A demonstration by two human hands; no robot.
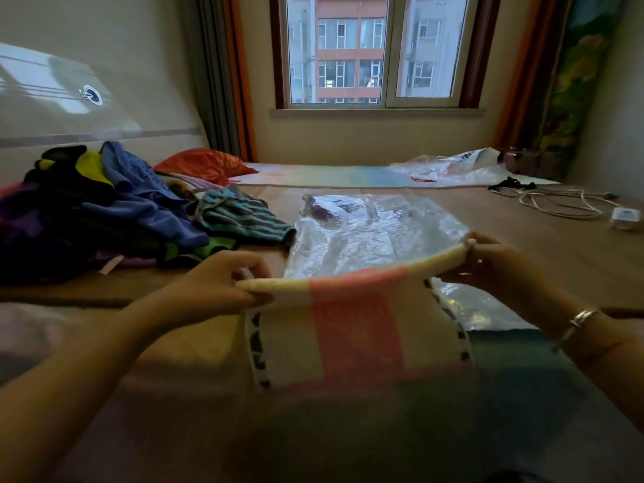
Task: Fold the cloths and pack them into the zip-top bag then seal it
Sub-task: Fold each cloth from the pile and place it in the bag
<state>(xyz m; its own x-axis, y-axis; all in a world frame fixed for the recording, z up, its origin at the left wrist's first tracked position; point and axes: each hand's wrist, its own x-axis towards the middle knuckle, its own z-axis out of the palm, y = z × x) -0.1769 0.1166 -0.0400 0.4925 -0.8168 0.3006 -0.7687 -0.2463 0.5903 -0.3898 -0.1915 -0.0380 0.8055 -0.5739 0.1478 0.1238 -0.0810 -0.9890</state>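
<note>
Left hand [240, 278]: fingers curled round the left end of the cloth's upper edge, pinching it. Right hand [488, 261]: pinching the right end of the same edge; a bracelet [580, 320] sits on that wrist. Between the two grips the cloth [355, 329] is stretched taut and raised, its edge slanting up toward the right. It is cream with a pink band down the middle and a dark-patterned strip on each side, and it hangs toward the viewer. The doubled look of the top edge suggests a fold is already in it (not certain; the lower part is blurred).

Behind the cloth, the bag [376, 231] lies flat on the surface. It is clear plastic; something dark shows near its far left corner, but whether that is inside it cannot be told. Its seal is not visible.

To the left, well apart from the bag's middle, a pile [104, 203] of mixed garments waits unfolded, its striped piece reaching close to the bag's left edge.

Further off: a second plastic sheet [453, 165], a white cable [557, 200] at right, and the window [376, 50].

Assessment: early stage. One cloth is in folding; nothing is clearly packed; the pile, the packing and the sealing remain.
</note>
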